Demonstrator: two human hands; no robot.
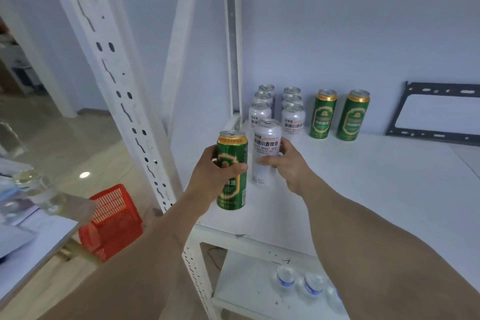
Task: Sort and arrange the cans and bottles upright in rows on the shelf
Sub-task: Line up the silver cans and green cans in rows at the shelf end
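My left hand [213,171] grips a green beer can [232,189] upright, just above the front left of the white shelf [376,189]. My right hand [288,163] grips a white wheat-beer can [266,143] upright beside it, close to the shelf surface. Behind them several white cans [293,118] stand upright in two rows at the back left corner. Two green cans [322,114] [352,115] stand upright to the right of those rows, near the back wall.
A dark metal frame [436,114] leans against the wall at the shelf's back right. White perforated uprights [124,91] flank the left side. A red plastic basket [111,221] sits on the floor at left. Water bottles [298,280] stand on the lower shelf.
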